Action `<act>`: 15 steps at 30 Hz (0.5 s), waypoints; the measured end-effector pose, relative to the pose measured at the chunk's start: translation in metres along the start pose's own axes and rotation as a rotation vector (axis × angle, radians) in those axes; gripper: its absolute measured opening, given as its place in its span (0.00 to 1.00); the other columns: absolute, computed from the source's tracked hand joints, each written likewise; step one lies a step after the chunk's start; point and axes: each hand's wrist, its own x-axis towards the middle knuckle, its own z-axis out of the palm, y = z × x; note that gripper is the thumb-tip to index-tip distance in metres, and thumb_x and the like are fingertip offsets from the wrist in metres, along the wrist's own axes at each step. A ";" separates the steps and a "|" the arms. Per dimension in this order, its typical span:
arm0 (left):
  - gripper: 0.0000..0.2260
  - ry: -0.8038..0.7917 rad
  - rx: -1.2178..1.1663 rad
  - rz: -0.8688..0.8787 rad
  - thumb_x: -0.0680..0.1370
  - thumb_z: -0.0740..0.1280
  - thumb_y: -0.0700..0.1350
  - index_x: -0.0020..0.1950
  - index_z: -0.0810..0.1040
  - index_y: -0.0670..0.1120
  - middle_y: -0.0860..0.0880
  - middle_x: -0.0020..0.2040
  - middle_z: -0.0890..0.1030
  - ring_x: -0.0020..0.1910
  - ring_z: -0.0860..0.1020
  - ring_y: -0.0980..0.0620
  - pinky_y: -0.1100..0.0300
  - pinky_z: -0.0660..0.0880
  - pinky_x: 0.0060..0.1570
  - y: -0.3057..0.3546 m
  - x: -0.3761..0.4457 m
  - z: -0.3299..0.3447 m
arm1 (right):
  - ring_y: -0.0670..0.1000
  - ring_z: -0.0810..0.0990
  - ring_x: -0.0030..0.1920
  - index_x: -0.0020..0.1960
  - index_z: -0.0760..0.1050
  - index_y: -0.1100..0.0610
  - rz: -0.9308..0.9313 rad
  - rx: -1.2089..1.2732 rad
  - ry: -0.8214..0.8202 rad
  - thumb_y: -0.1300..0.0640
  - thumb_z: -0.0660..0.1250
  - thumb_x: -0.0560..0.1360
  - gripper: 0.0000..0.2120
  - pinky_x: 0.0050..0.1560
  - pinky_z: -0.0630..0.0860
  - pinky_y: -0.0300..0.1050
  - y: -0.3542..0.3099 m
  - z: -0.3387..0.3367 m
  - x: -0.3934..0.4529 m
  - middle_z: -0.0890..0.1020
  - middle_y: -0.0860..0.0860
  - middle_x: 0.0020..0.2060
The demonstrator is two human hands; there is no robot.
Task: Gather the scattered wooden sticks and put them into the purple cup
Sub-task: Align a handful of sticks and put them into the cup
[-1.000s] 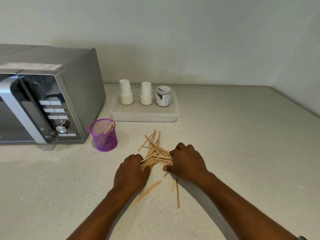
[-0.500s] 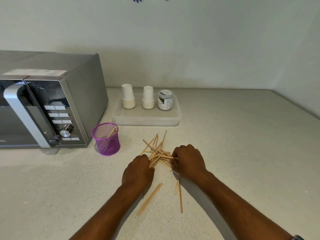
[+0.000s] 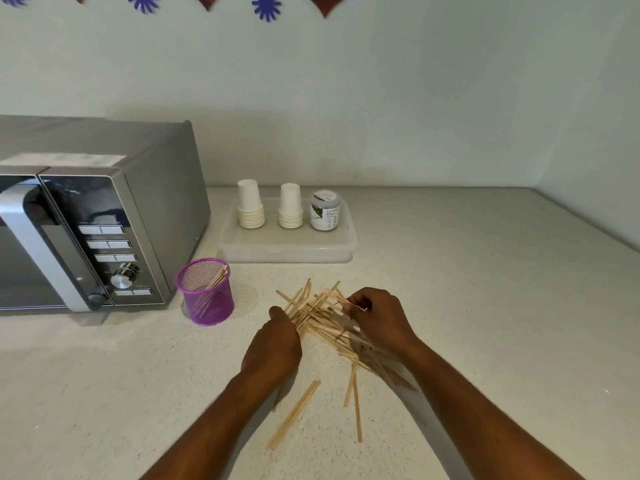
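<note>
A person's two bare forearms are reaching forward over a pale speckled surface (image 3: 485, 306). Between the hands, a tangled pile of wooden sticks (image 3: 320, 311) is lying on the surface, the sticks crossing one another at many angles. The left hand (image 3: 273, 344) is sitting at the left edge of the pile with its fingers curled round the near ends of several sticks. The right hand (image 3: 375, 318) is resting at the right edge of the pile, its fingertips pinching together on the ends of a few sticks. The part of the pile under the right wrist is blurred. Nearer the person, a few loose sticks (image 3: 355, 400) are lying apart from the pile, one pair angled to the left and others pointing almost straight toward the camera.

To the left of the pile, a purple mesh cup (image 3: 205, 292) is standing upright, already holding some sticks that are leaning against its right rim. Just beside the cup, a silver microwave (image 3: 86, 216) is sitting. Behind the pile, a clear plastic tray (image 3: 287, 251) is carrying two stacks of white paper cups (image 3: 270, 206) and a small jar (image 3: 325, 210).
</note>
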 end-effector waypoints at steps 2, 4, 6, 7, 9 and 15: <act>0.12 -0.012 -0.201 0.011 0.86 0.57 0.45 0.67 0.64 0.40 0.46 0.49 0.79 0.45 0.79 0.53 0.69 0.71 0.36 0.000 0.009 0.001 | 0.48 0.82 0.42 0.45 0.82 0.52 0.026 0.113 0.025 0.51 0.74 0.77 0.05 0.44 0.76 0.44 -0.005 0.001 0.001 0.84 0.47 0.39; 0.07 0.010 -0.494 0.005 0.86 0.57 0.44 0.62 0.66 0.44 0.44 0.49 0.78 0.43 0.77 0.56 0.69 0.70 0.35 0.002 0.014 0.008 | 0.50 0.84 0.44 0.46 0.83 0.53 0.062 0.210 0.039 0.51 0.74 0.77 0.05 0.47 0.79 0.46 -0.012 0.002 0.002 0.85 0.49 0.40; 0.03 0.044 -0.822 -0.037 0.86 0.57 0.44 0.58 0.68 0.48 0.37 0.56 0.78 0.51 0.78 0.48 0.52 0.77 0.49 0.009 0.014 0.016 | 0.49 0.85 0.45 0.46 0.83 0.52 0.090 0.278 0.044 0.51 0.74 0.76 0.05 0.49 0.80 0.45 -0.019 0.007 0.004 0.86 0.48 0.41; 0.03 0.069 -0.930 -0.069 0.86 0.57 0.45 0.56 0.69 0.49 0.35 0.59 0.77 0.56 0.78 0.42 0.42 0.76 0.58 0.013 0.015 0.019 | 0.48 0.85 0.45 0.47 0.84 0.52 0.100 0.302 0.048 0.51 0.74 0.76 0.05 0.49 0.81 0.44 -0.022 0.010 0.004 0.86 0.47 0.42; 0.06 0.077 -1.032 -0.105 0.86 0.57 0.47 0.56 0.73 0.51 0.34 0.64 0.76 0.65 0.74 0.33 0.34 0.71 0.65 0.019 0.016 0.022 | 0.47 0.85 0.46 0.49 0.83 0.52 0.123 0.335 0.070 0.52 0.74 0.77 0.04 0.50 0.81 0.42 -0.029 0.017 0.005 0.86 0.47 0.43; 0.07 0.040 -1.136 -0.133 0.85 0.57 0.48 0.58 0.75 0.53 0.43 0.56 0.84 0.51 0.85 0.48 0.55 0.82 0.42 0.029 0.024 0.029 | 0.48 0.87 0.44 0.47 0.85 0.52 0.222 0.540 0.132 0.54 0.73 0.77 0.03 0.48 0.83 0.45 -0.049 0.038 0.004 0.88 0.47 0.41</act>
